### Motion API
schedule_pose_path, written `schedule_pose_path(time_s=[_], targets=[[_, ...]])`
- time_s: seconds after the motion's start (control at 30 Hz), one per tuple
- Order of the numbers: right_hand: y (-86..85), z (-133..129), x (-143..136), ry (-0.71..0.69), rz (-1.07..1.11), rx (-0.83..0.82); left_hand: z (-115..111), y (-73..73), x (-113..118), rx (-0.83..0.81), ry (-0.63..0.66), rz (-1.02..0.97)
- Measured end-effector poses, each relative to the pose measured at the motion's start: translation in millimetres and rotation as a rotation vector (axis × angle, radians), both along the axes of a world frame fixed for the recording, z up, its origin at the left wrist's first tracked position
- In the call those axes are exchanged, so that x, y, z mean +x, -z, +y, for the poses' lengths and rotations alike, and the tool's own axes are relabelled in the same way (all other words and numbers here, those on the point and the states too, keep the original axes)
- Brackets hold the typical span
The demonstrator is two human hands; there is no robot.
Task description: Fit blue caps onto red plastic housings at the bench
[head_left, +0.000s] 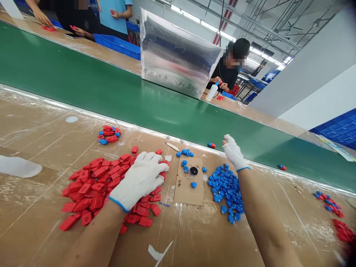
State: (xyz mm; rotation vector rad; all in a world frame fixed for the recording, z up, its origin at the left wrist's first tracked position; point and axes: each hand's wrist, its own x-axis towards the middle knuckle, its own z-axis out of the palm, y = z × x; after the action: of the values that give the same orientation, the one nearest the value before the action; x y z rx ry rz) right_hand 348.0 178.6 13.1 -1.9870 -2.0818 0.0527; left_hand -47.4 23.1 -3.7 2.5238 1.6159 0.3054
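My left hand (143,180), in a white knit glove, lies palm down over a heap of red plastic pieces (97,172) with its fingers spread. Its fingertips reach the heap's right side; what lies beneath the palm is hidden. My right hand (234,152), also gloved, is over the near edge of the green conveyor belt (172,122), fingers loosely bent and nothing visible in them. Just left of it, a joined red-and-blue piece (211,145) rests on the belt, apart from the fingers. Small blue plastic pieces (226,189) form a pile below my right hand.
Between the piles lies a cardboard sheet (189,193) with a round black pad (194,171) and loose blue pieces. A knife-like white tool (171,146) lies behind it. Across the belt stand a shiny metal panel (178,52), a white bottle (212,92), a blue bin (119,46) and several co-workers.
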Motion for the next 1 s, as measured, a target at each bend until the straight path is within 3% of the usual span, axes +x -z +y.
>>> schedule_pose_path(time_s=[0.13,0.3,0.47,0.73,1.0], targets=[[-16.6,-47.7,37.1,0.042,0.063,0.019,-1.3,-1.1,3.5,0.011,0.053,0.045],[-11.6,-86.0,39.8,-0.214,-0.05,-0.199,-0.1,-5.5,9.9,0.002,0.063,0.104],[-3.6,-68.6,29.2,-0.222,-0.099,-0.261,1.8,-6.4,19.2,0.01,0.03,0.057],[-4.7,-52.5,8.1,-0.443,-0.116,-0.381,-2.6,-0.9,22.7,0.024,0.049,0.019],[-8.6,-61.0,19.4,-0.317,-0.072,-0.267,-0.5,3.4,21.6,0.084,0.042,0.002]])
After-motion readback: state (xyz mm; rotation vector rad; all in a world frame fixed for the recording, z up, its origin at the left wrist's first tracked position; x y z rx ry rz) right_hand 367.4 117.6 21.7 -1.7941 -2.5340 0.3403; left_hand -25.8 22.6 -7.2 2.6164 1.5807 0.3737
